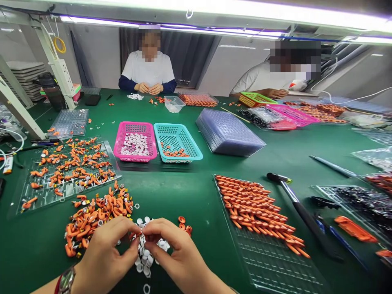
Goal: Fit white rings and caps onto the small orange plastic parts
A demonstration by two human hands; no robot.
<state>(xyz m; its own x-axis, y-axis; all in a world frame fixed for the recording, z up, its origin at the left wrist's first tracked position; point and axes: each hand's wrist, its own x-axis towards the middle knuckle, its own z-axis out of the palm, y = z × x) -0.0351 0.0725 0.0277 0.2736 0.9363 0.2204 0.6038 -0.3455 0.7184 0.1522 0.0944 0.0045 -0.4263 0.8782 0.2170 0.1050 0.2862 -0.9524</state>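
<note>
Both hands met low at centre: the left hand [105, 252] and right hand [176, 254] pinched fingertips together, wrists angled inward.

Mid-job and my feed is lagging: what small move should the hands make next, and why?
Probably press the pinched pieces together: the left hand and right hand meet fingertip to fingertip over the white discs, beside the orange parts. What they pinch is too small to tell.

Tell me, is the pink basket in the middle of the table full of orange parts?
No, the pink basket holds white round pieces, while the orange parts lie in the teal basket beside it.
</note>
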